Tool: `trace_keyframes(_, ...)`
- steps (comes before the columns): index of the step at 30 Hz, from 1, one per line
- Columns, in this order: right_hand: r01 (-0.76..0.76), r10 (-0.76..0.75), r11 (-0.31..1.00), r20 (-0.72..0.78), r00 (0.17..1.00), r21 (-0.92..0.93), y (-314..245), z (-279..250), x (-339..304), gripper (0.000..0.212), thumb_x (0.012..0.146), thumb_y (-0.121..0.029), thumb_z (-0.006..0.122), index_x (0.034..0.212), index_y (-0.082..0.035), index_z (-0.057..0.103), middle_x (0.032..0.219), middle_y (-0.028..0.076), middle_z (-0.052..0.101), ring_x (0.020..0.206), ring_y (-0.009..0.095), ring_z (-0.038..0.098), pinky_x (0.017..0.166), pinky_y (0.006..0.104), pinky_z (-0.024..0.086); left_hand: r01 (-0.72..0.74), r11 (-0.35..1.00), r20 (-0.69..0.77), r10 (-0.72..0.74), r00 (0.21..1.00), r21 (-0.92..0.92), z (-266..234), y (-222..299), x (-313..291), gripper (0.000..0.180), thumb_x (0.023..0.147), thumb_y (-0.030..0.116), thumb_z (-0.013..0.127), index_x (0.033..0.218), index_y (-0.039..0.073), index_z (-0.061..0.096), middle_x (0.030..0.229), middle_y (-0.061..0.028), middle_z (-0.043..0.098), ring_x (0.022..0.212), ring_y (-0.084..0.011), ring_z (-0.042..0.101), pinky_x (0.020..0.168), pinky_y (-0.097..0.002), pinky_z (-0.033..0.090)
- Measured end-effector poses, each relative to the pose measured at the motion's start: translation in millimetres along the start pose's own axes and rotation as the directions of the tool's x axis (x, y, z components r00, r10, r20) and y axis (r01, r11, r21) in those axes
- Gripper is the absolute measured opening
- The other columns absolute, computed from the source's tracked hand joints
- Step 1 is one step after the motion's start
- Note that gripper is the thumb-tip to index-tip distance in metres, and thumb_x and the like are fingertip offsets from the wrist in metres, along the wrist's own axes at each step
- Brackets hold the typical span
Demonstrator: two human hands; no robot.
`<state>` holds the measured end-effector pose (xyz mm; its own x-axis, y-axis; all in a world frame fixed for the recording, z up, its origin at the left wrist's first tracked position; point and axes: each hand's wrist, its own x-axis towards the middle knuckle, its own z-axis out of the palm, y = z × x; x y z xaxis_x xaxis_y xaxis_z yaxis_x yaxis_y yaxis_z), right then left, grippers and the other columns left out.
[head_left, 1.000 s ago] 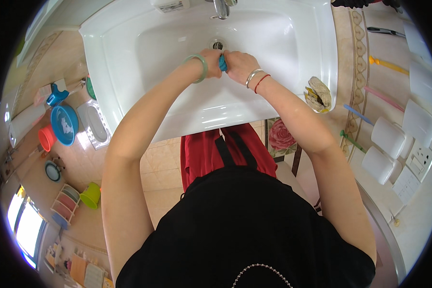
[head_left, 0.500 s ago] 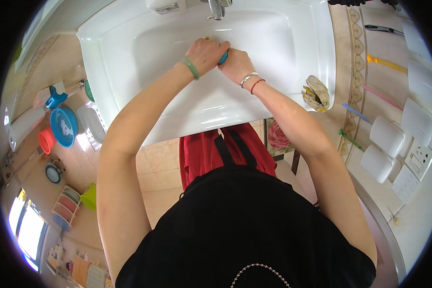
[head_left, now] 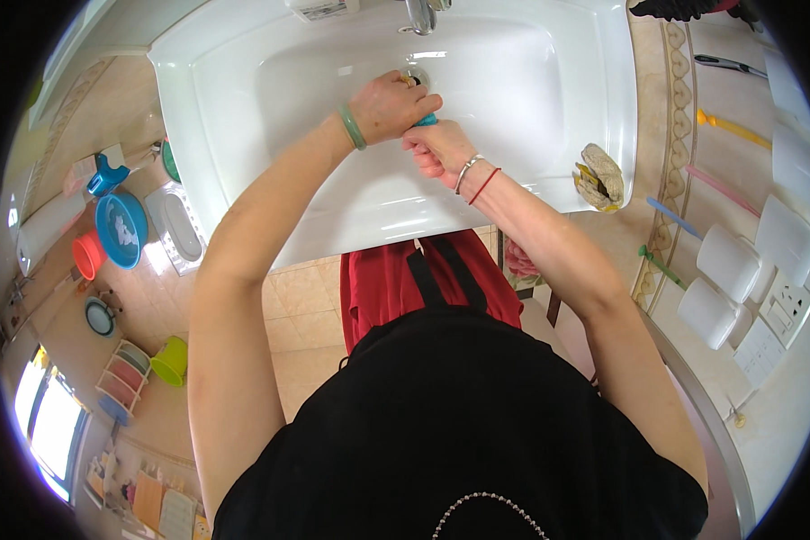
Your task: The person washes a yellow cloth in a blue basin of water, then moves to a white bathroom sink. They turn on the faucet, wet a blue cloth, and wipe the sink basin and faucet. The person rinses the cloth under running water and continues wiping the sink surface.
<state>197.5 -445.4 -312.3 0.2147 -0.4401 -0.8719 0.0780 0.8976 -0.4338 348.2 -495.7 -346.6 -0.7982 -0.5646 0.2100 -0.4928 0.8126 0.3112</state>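
Observation:
Over the white washbasin [head_left: 513, 81], my two hands are close together near the drain hole [head_left: 415, 77]. Between them shows a small teal-blue thing [head_left: 428, 119], mostly covered by the fingers, so its kind stays unclear. My left hand [head_left: 391, 106], with a green bangle at the wrist, is closed over its upper end. From below, my right hand [head_left: 441, 151], wearing a silver bracelet and a red cord, closes on its lower end with curled fingers. A chrome faucet [head_left: 420, 16] stands just beyond the hands.
A beige, yellow-lined scouring glove or pad [head_left: 599, 177] lies on the basin's right rim. Several brushes or handles, one yellow [head_left: 733, 129], lie along the right side by white dishes [head_left: 727, 261]. At left are a blue basin [head_left: 121, 230] and a red bucket [head_left: 89, 254].
My right hand has shifted down and turned, showing its curled fingers. My left hand has moved slightly down. The drain hole now shows above them. The view has shifted a little.

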Motion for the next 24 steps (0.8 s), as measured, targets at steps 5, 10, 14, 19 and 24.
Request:
trace_keyframes(5,0.259,-0.326,0.812,-0.039,0.945,-0.523,11,-16,26,0.024,0.072,-0.009,0.069,0.09,-0.002,0.055,0.083,0.011,0.057,0.066,0.02,0.055,0.053,0.0339,0.042,0.295,0.953,-0.119,-0.301,0.946,-0.065,18,18,-6,0.029,0.069,0.014,0.069,0.094,0.013,0.055,0.078,-0.0057,0.06,0.075,-0.0261,0.06,0.083,-0.0358,0.047)
trace_keyframes(10,0.107,-0.654,-0.544,0.501,0.567,-0.832,-23,-4,-12,0.072,0.077,-0.018,0.07,0.14,-0.014,0.036,0.144,0.012,0.035,0.133,0.028,0.034,0.105,0.0563,0.028,0.795,0.01,0.515,-0.757,0.402,-0.606,31,46,-28,0.024,0.073,0.009,0.068,0.095,0.005,0.058,0.078,-0.0064,0.06,0.074,-0.0203,0.061,0.073,-0.0342,0.051)
trace_keyframes(14,0.148,-0.616,-0.601,0.573,0.541,-0.785,-26,-2,-9,0.074,0.08,-0.02,0.065,0.145,-0.023,0.031,0.154,0.002,0.022,0.143,0.023,0.017,0.111,0.0593,0.014,0.357,-0.781,0.854,-0.42,0.306,-0.512,6,60,-29,0.019,0.077,0.008,0.068,0.09,-0.001,0.057,0.079,-0.0055,0.058,0.071,-0.0137,0.058,0.066,-0.0311,0.055)
trace_keyframes(19,0.182,-0.576,-0.654,0.638,0.511,-0.735,-23,8,-11,0.065,0.086,-0.028,0.06,0.145,-0.023,0.032,0.154,-0.002,0.022,0.143,0.02,0.017,0.112,0.0555,0.016,0.213,-0.816,0.809,-0.429,0.401,-0.538,-5,67,-41,0.014,0.082,0.008,0.064,0.093,0.004,0.057,0.085,-0.0041,0.058,0.07,-0.0126,0.056,0.071,-0.0292,0.055)
trace_keyframes(24,0.358,-0.631,-0.552,0.658,0.412,-0.753,-25,3,-11,0.053,0.092,-0.035,0.053,0.142,-0.022,0.038,0.151,0.002,0.029,0.139,0.021,0.025,0.112,0.0502,0.02,0.189,-0.837,0.781,-0.366,0.506,-0.514,-22,71,-44,0.006,0.087,0.009,0.059,0.091,0.007,0.056,0.085,-0.0021,0.055,0.069,-0.0096,0.052,0.066,-0.0254,0.05)
